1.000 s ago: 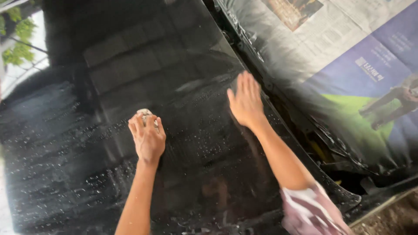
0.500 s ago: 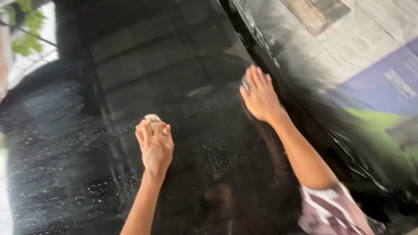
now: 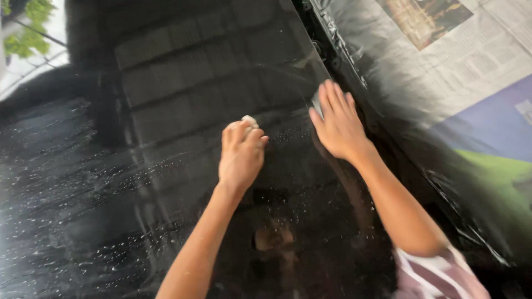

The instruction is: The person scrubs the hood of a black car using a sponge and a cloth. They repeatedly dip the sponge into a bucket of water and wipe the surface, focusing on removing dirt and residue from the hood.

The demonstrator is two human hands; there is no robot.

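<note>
Since a second ago both hands have moved up and to the right across the glossy black painted car panel (image 3: 166, 221), which suggests the rubbing is working its way toward the panel's far right edge. The left hand (image 3: 241, 158) is curled shut over a small pale cream-coloured pad (image 3: 250, 120), of which only a corner shows above the knuckles; the pad is pressed to the panel near its middle. The right hand (image 3: 338, 122) lies flat with fingers spread, holding nothing that can be seen, its palm bearing on the panel just beside the edge seam. The two hands are near each other but not touching. Fine white specks and wet smears cover the panel below and left of the hands; the surface above them reflects a dark tiled wall. To the right, sheets of printed newspaper (image 3: 443, 72) under clear plastic film mask the adjoining bodywork. No container is in view.
</note>
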